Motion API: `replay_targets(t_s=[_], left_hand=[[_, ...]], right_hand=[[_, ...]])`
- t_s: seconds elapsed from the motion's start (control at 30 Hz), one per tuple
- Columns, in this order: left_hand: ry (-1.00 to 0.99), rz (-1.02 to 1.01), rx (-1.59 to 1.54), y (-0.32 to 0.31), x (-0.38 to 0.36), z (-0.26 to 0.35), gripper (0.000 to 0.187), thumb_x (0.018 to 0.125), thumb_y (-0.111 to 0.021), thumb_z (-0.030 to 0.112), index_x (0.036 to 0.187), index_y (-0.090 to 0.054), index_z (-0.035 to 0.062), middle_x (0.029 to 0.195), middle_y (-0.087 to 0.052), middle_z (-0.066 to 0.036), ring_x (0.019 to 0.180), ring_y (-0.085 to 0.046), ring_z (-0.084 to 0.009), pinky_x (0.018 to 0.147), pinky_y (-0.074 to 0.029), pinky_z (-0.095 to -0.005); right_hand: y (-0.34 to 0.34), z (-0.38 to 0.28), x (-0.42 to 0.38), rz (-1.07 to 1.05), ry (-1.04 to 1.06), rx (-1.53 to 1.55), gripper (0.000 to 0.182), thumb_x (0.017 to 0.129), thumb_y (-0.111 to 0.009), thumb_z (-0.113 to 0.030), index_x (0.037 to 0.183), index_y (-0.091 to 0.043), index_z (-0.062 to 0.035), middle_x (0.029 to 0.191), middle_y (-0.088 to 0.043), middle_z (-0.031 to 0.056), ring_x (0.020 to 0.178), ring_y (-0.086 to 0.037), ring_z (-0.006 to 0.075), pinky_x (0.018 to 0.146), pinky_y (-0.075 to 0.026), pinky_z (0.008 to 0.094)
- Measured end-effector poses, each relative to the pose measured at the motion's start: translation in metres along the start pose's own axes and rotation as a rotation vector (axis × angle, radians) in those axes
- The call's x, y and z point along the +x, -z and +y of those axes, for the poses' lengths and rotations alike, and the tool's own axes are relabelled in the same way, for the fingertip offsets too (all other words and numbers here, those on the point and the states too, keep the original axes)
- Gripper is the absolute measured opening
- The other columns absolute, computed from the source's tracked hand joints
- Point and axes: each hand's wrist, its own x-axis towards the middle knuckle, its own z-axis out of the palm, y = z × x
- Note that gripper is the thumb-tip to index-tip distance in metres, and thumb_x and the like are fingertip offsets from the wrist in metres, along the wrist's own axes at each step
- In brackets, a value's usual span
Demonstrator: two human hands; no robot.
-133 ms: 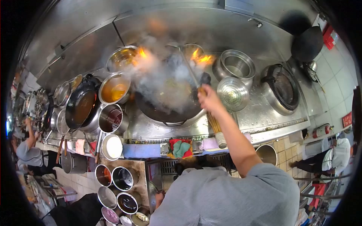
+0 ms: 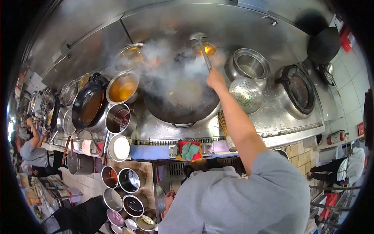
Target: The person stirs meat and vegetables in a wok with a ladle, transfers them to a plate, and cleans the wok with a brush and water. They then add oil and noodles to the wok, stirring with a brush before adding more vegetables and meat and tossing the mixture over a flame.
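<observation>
My right hand (image 2: 215, 80) is closed around the handle of a long metal ladle (image 2: 206, 58). The ladle's head (image 2: 198, 36) is up beyond the far rim of a large black wok (image 2: 181, 117), near a metal pot with a flame glowing at it. Thick smoke hangs over the wok and hides much of what is inside. Low beside my body, my left hand (image 2: 170, 198) shows only in part, fingers curled, next to a round metal edge; what it holds is hidden.
A perforated strainer (image 2: 246, 95) lies right of the wok, before a steel pot (image 2: 251, 64). A bamboo brush (image 2: 228, 134) leans at the front edge. Left stand an amber-liquid pot (image 2: 122, 87) and a dark wok (image 2: 90, 107). Co-workers (image 2: 35, 150) are at both sides.
The ladle head has swung right, and my right hand has moved up and away from the brush. Flames beside the wok have shrunk. My left hand shows slightly higher.
</observation>
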Motion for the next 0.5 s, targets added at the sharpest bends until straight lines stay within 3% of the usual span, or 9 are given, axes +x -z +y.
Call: replay_targets(t_s=[0.03, 0.1, 0.13, 0.2, 0.3, 0.37, 0.43, 0.47, 0.5], left_hand=[[-0.031, 0.031, -0.068, 0.002, -0.009, 0.012, 0.022, 0.088, -0.061, 0.021, 0.098, -0.063, 0.0020, 0.084, -0.064, -0.005, 0.080, -0.060, -0.0141, 0.073, -0.045, -0.0266], [-0.044, 0.066, -0.042, 0.000, -0.017, 0.022, 0.021, 0.088, -0.060, 0.020, 0.101, -0.060, 0.0033, 0.082, -0.063, -0.004, 0.079, -0.060, -0.0152, 0.071, -0.047, -0.0281], [-0.042, 0.081, -0.011, -0.001, -0.017, 0.026, 0.021, 0.089, -0.059, 0.018, 0.104, -0.058, 0.0045, 0.080, -0.061, -0.003, 0.078, -0.060, -0.0163, 0.070, -0.048, -0.0295], [-0.033, 0.075, 0.021, -0.004, -0.012, 0.026, 0.021, 0.089, -0.059, 0.018, 0.105, -0.057, 0.0049, 0.080, -0.061, -0.003, 0.077, -0.060, -0.0164, 0.070, -0.048, -0.0297], [-0.028, 0.034, 0.062, 0.000, 0.004, 0.030, 0.021, 0.089, -0.058, 0.019, 0.106, -0.056, 0.0054, 0.080, -0.061, -0.003, 0.077, -0.060, -0.0165, 0.069, -0.048, -0.0301], [-0.023, -0.008, 0.087, 0.001, 0.017, 0.033, 0.022, 0.089, -0.058, 0.019, 0.106, -0.056, 0.0057, 0.080, -0.061, -0.003, 0.077, -0.060, -0.0166, 0.069, -0.049, -0.0303], [-0.017, -0.083, 0.137, 0.003, 0.033, 0.041, 0.022, 0.089, -0.058, 0.019, 0.107, -0.055, 0.0061, 0.080, -0.061, -0.003, 0.077, -0.060, -0.0167, 0.069, -0.049, -0.0305], [-0.015, -0.119, 0.159, 0.003, 0.042, 0.043, 0.022, 0.089, -0.058, 0.019, 0.107, -0.055, 0.0062, 0.080, -0.061, -0.003, 0.077, -0.060, -0.0167, 0.068, -0.049, -0.0306], [-0.010, -0.160, 0.187, 0.004, 0.051, 0.046, 0.023, 0.089, -0.058, 0.019, 0.108, -0.055, 0.0064, 0.080, -0.061, -0.003, 0.077, -0.060, -0.0168, 0.068, -0.049, -0.0307]], right_hand=[[-0.006, -0.009, 0.025, -0.004, 0.004, 0.017, 0.033, 0.081, -0.054, -0.013, 0.112, -0.051, -0.0047, 0.098, -0.064, 0.0219, 0.072, -0.067, 0.0309, 0.061, -0.053, 0.0367], [-0.018, -0.024, 0.071, -0.283, -0.286, 0.230, 0.023, 0.082, -0.051, -0.009, 0.104, -0.053, -0.0055, 0.082, -0.065, 0.0159, 0.062, -0.065, 0.0272, 0.053, -0.051, 0.0374], [-0.023, -0.021, 0.078, -0.282, -0.276, 0.236, 0.023, 0.082, -0.051, -0.009, 0.104, -0.053, -0.0055, 0.082, -0.065, 0.0159, 0.062, -0.065, 0.0272, 0.053, -0.051, 0.0374], [-0.012, -0.013, 0.091, -0.388, -0.533, 1.050, 0.009, 0.084, -0.047, -0.008, 0.092, -0.051, -0.0062, 0.063, -0.057, 0.0074, 0.048, -0.055, 0.0189, 0.041, -0.044, 0.0334], [0.010, 0.001, 0.072, -0.235, -0.610, 1.223, 0.004, 0.086, -0.044, -0.008, 0.086, -0.048, -0.0083, 0.054, -0.046, 0.0017, 0.041, -0.042, 0.0116, 0.036, -0.035, 0.0279], [0.036, 0.024, 0.037, -0.249, -0.542, 1.267, 0.004, 0.087, -0.046, -0.008, 0.090, -0.047, -0.0089, 0.058, -0.047, 0.0024, 0.043, -0.043, 0.0106, 0.037, -0.035, 0.0266], [0.067, 0.054, -0.013, -0.219, -0.497, 2.055, 0.010, 0.088, -0.050, -0.010, 0.097, -0.050, -0.0078, 0.065, -0.048, -0.0004, 0.047, -0.043, 0.0084, 0.039, -0.035, 0.0246], [0.082, 0.066, -0.043, -0.145, -0.516, 2.046, 0.010, 0.088, -0.050, -0.010, 0.097, -0.050, -0.0078, 0.065, -0.048, -0.0004, 0.047, -0.043, 0.0084, 0.039, -0.035, 0.0246], [0.096, 0.074, -0.075, -0.085, -0.519, 1.661, 0.013, 0.088, -0.050, -0.010, 0.101, -0.050, -0.0077, 0.069, -0.048, -0.0002, 0.048, -0.042, 0.0074, 0.040, -0.034, 0.0236]])
